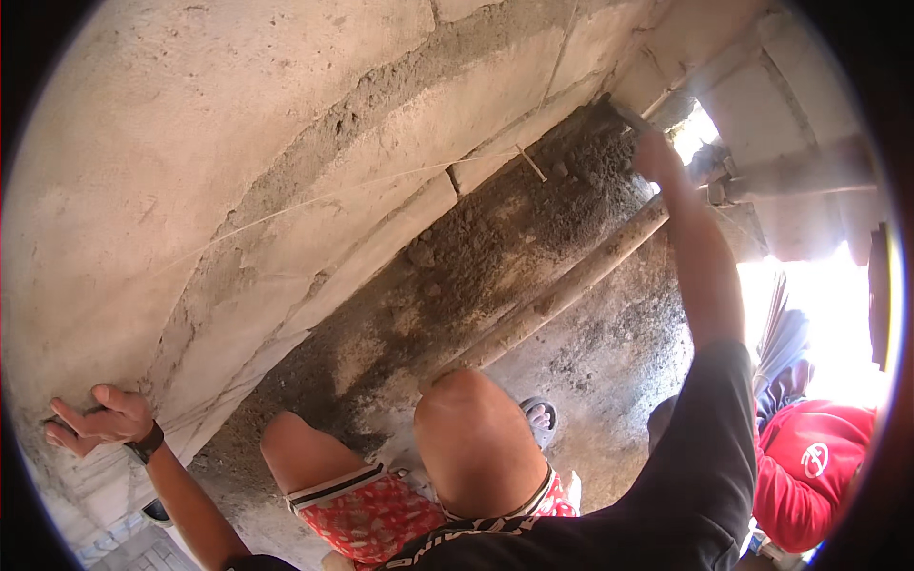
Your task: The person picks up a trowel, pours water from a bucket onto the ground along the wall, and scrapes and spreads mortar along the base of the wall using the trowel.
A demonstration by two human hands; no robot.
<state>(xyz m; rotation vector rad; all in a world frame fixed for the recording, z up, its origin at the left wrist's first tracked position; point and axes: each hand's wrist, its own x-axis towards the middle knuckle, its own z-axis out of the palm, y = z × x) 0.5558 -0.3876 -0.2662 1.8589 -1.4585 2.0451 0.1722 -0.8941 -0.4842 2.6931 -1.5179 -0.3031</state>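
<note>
My left hand, a dark band at its wrist, rests against the pale block wall at the lower left. Its fingers are apart, some of them bent, and it holds nothing. My right arm reaches far out to the upper right. There my right hand is closed around a narrow, greyish tool, whose kind I cannot make out. The tool's far end points to the wall's foot, beside dark loose soil. A thin string runs across the wall to a small stick near the soil.
A long wooden pole slants over the dirt floor, between my knees and the far corner. Another pole stretches to the right. At the right, a person in a red top is close to my right arm. Bright light enters through gaps there.
</note>
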